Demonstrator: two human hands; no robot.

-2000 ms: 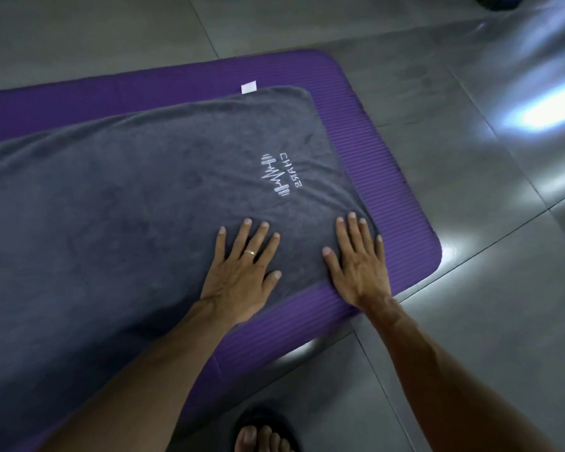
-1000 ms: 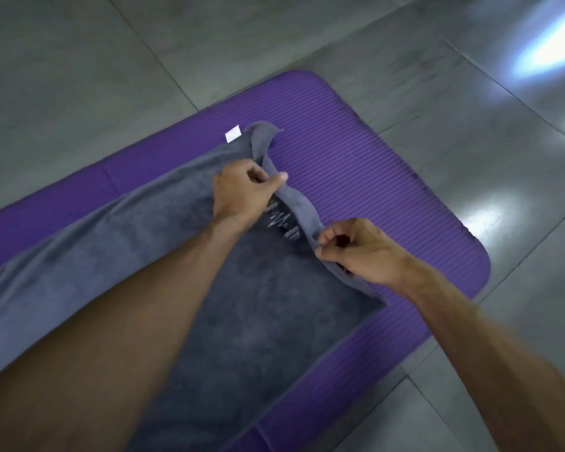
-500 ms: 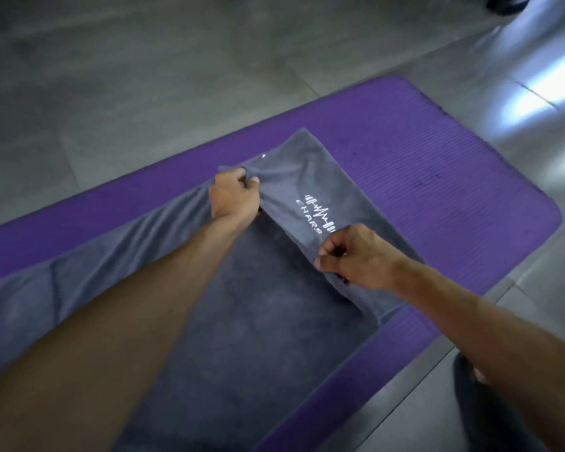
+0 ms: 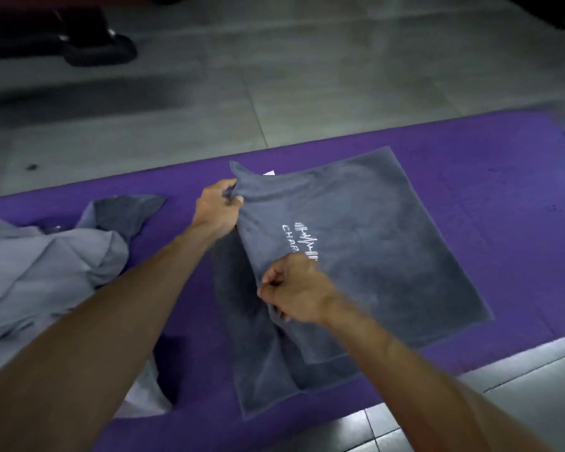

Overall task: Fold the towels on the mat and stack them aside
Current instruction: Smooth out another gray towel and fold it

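Note:
A dark grey towel (image 4: pixel 382 243) with a white logo lies doubled over on the purple mat (image 4: pixel 503 197). Its upper layer covers the right part, and a lower layer shows at the near left. My left hand (image 4: pixel 217 208) pinches the far corner of the folded end. My right hand (image 4: pixel 294 291) grips the same edge nearer to me, just below the logo. A lighter grey towel (image 4: pixel 46 269) sits crumpled on the mat at the left, partly hidden by my left forearm.
Grey floor tiles (image 4: pixel 307 76) surround the mat. A dark object (image 4: pixel 98 50) rests on the floor at the far left. The mat's near edge (image 4: pixel 437 380) runs diagonally at the lower right.
Both hands have carried the towel's right end over to the left, so the logo side now lies on top. The view has swung left, bringing the crumpled lighter towel into sight.

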